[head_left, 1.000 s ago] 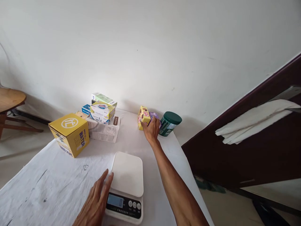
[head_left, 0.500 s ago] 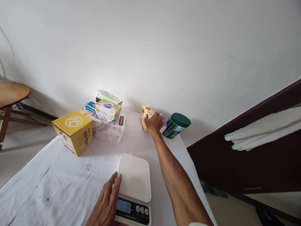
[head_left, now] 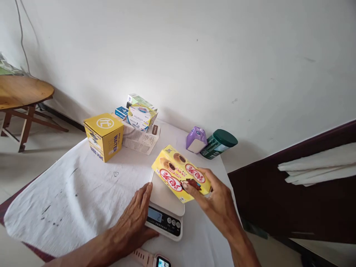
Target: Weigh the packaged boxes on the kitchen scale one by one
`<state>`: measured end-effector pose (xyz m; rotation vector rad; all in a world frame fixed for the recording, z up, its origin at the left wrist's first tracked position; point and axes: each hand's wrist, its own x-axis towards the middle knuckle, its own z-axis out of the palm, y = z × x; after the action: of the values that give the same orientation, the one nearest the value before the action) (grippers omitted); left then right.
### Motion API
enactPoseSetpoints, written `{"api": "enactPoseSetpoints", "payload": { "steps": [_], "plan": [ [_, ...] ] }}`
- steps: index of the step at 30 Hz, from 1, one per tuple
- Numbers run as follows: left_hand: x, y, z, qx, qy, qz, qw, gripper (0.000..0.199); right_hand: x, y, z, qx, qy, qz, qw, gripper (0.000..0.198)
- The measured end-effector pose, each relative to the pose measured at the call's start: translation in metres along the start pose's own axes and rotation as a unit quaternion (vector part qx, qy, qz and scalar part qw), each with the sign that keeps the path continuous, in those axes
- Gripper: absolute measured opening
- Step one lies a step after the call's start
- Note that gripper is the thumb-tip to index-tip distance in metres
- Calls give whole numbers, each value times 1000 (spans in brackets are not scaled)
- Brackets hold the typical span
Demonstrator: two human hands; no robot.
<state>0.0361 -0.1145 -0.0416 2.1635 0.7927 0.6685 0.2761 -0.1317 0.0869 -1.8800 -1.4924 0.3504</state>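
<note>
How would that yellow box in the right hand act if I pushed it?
The yellow box probably wouldn't roll, because its sides are flat. It seems fairly stiff: its edges look straight in the right hand. It may also be light, since one hand grips it by one end.

A: What is nearest on the table (head_left: 91,185)?

B: A scale (head_left: 167,207), toward the front. The left hand (head_left: 135,211) lies along the scale's left side. The right hand (head_left: 215,196), to the right, holds a box (head_left: 178,174) above the scale; whether they touch cannot be told.

A: And behind those?

B: At the back left, a carton (head_left: 104,137) stands left of a stack of packages (head_left: 141,115) and nearer the viewer. At the back right, a pack (head_left: 196,140) sits just left of a canister (head_left: 218,144), near the wall (head_left: 194,74) behind.

A: Beyond the table?

B: A stool (head_left: 26,91) to the left, a towel (head_left: 317,168) to the right.
</note>
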Motion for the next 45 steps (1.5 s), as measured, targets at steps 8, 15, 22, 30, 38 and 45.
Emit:
{"api": "enactPoseSetpoints", "payload": {
  "steps": [8, 15, 22, 30, 38, 45],
  "plan": [
    [-4, -17, -5, 3, -19, 30, 999, 153, -11, 3, 5, -52, 8, -24, 998, 64],
    [-3, -9, -12, -10, -51, 11, 999, 151, 22, -23, 3, -38, 11, -85, 996, 41],
    [-5, -9, -9, 13, -42, 19, 999, 148, 88, -63, 70, 20, -84, -219, 972, 37],
    [0, 6, -32, 57, -1, 67, 996, 111, 111, -51, 114, -27, -95, -231, 968, 41],
    [-14, 31, -27, 114, -25, 304, 946, 9, 75, -30, 71, -65, 46, -243, 967, 46],
    [-25, 27, 11, 212, -40, 328, 920, 36, 67, 63, 24, -45, 114, -11, 992, 32]
  ]
}}
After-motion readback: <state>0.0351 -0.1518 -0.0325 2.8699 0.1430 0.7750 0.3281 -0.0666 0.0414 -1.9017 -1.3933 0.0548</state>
